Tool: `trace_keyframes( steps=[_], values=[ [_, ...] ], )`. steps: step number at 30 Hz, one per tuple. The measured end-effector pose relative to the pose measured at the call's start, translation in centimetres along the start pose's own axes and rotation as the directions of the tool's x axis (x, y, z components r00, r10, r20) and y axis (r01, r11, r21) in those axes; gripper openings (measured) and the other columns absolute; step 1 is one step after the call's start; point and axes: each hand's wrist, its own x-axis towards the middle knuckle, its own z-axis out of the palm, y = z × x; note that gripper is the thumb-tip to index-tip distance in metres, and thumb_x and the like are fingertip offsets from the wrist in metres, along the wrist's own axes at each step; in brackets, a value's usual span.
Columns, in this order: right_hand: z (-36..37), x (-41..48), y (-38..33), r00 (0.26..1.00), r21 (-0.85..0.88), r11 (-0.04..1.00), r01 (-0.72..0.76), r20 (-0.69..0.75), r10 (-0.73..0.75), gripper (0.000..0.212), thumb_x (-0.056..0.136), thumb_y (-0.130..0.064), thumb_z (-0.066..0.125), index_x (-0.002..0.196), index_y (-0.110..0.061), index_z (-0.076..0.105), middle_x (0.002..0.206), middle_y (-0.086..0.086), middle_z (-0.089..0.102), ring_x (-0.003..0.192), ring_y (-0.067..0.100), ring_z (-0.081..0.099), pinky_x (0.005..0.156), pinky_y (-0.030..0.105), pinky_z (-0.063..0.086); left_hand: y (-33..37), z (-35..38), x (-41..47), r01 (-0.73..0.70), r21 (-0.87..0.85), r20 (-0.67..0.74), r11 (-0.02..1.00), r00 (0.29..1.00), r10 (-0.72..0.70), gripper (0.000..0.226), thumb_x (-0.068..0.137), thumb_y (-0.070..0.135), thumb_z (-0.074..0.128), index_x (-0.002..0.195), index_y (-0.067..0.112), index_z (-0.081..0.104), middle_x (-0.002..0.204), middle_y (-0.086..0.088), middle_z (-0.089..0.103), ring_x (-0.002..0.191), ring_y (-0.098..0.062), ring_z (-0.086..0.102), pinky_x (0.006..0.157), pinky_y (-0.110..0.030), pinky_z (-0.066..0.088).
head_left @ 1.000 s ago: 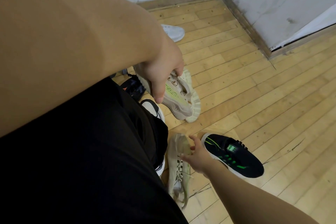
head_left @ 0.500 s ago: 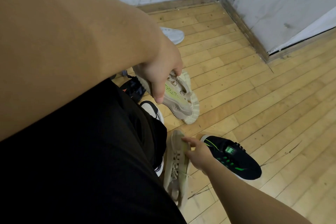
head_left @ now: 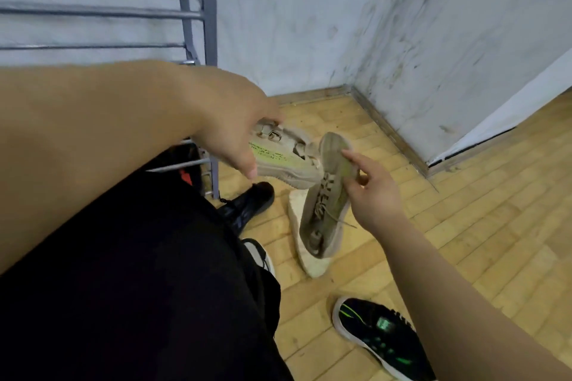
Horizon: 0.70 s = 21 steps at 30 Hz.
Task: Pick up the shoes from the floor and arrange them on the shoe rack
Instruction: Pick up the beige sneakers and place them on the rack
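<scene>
The light is soft, even and rather dim, with no source in view. The wooden floor [head_left: 464, 226] has a dull warm tone without glare, and shadows on it are faint and soft-edged. The black trousers [head_left: 139, 288] sink into a flat dark mass. The near left forearm looms large and out of focus. Motion blur smears the left hand [head_left: 229, 130], its beige shoe [head_left: 288, 161], the right hand [head_left: 371, 195] and the second beige shoe [head_left: 325, 210]. At far left the shoe rack [head_left: 198, 9] bars bow with wide-angle distortion.
</scene>
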Motion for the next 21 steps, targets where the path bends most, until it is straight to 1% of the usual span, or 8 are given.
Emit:
trace_keyframes(
  steps=[2,5,6,9,10,16,19,21],
  values=[
    [-1.4,2.1,-4.4,0.981,-0.031,0.981,0.191,-0.028,-0.192,0.049,0.096,-0.008,0.063,0.137,-0.035,0.062,0.123,-0.018,0.058,0.103,0.005,0.059,0.094,0.023,0.049,-2.2,-1.2,-2.5,0.047,-0.070,-0.055,0.996,0.997,-0.051,0.103,0.066,0.074,0.076,0.153,0.053,0.025,0.149,0.016,0.046,0.130,-0.015,0.048,0.092,-0.035,0.041],
    [-2.7,4.3,-11.3,0.901,-0.087,0.903,0.420,-0.076,-0.426,0.051,0.093,0.000,0.061,0.138,-0.025,0.063,0.111,-0.028,0.053,0.096,-0.005,0.051,0.089,0.002,0.037,-5.5,-1.9,-7.6,0.098,-0.171,-0.141,0.980,0.982,-0.123,0.103,0.062,0.077,0.077,0.149,0.058,0.027,0.138,0.024,0.050,0.115,-0.007,0.049,0.094,-0.035,0.043],
    [-3.0,4.8,-13.7,0.876,-0.087,0.878,0.471,-0.075,-0.477,0.053,0.093,0.001,0.060,0.139,-0.025,0.062,0.108,-0.028,0.051,0.096,-0.005,0.052,0.089,0.003,0.038,-6.7,-1.7,-9.3,0.118,-0.173,-0.168,0.978,0.975,-0.148,0.103,0.061,0.078,0.076,0.148,0.059,0.026,0.135,0.026,0.050,0.111,-0.006,0.049,0.095,-0.035,0.044],
    [-2.9,5.5,-20.7,0.775,-0.068,0.777,0.625,-0.065,-0.629,0.056,0.091,0.004,0.060,0.138,-0.025,0.062,0.110,-0.013,0.055,0.099,0.005,0.055,0.092,0.023,0.051,-9.6,-1.1,-14.6,0.197,-0.197,-0.227,0.960,0.944,-0.240,0.104,0.060,0.078,0.076,0.148,0.060,0.024,0.132,0.030,0.047,0.107,-0.001,0.043,0.097,-0.034,0.044],
    [-2.6,5.6,-22.8,0.735,-0.056,0.738,0.673,-0.058,-0.675,0.056,0.090,0.005,0.060,0.138,-0.024,0.062,0.112,-0.011,0.056,0.101,0.006,0.055,0.091,0.025,0.052,-10.5,-0.7,-16.3,0.220,-0.224,-0.231,0.949,0.934,-0.271,0.105,0.060,0.077,0.077,0.149,0.060,0.024,0.133,0.031,0.046,0.109,0.001,0.042,0.099,-0.033,0.043],
    [1.8,4.9,-32.4,0.573,-0.010,0.573,0.820,0.056,-0.818,0.053,0.094,0.000,0.063,0.140,-0.025,0.061,0.116,-0.008,0.060,0.102,0.003,0.053,0.092,0.023,0.050,-14.3,3.5,-24.4,0.299,-0.364,-0.216,0.882,0.894,-0.392,0.107,0.055,0.084,0.073,0.148,0.063,0.024,0.142,0.030,0.047,0.122,-0.002,0.051,0.099,-0.031,0.045],
    [4.3,4.6,-34.9,0.507,-0.022,0.511,0.859,0.176,-0.844,0.053,0.095,-0.003,0.063,0.143,-0.027,0.059,0.117,-0.006,0.062,0.105,0.008,0.055,0.095,0.025,0.048,-15.5,5.5,-26.5,0.335,-0.306,-0.213,0.891,0.888,-0.407,0.105,0.058,0.088,0.067,0.150,0.061,0.024,0.146,0.027,0.047,0.126,-0.004,0.051,0.101,-0.033,0.045],
    [5.6,4.5,-35.5,0.500,-0.005,0.513,0.858,0.236,-0.833,0.055,0.096,-0.003,0.063,0.143,-0.029,0.058,0.119,-0.009,0.060,0.108,0.008,0.055,0.097,0.027,0.049,-16.2,6.7,-27.3,0.358,-0.252,-0.180,0.899,0.895,-0.407,0.107,0.057,0.088,0.063,0.151,0.057,0.024,0.146,0.024,0.049,0.126,-0.008,0.052,0.102,-0.036,0.047]
  ],
)
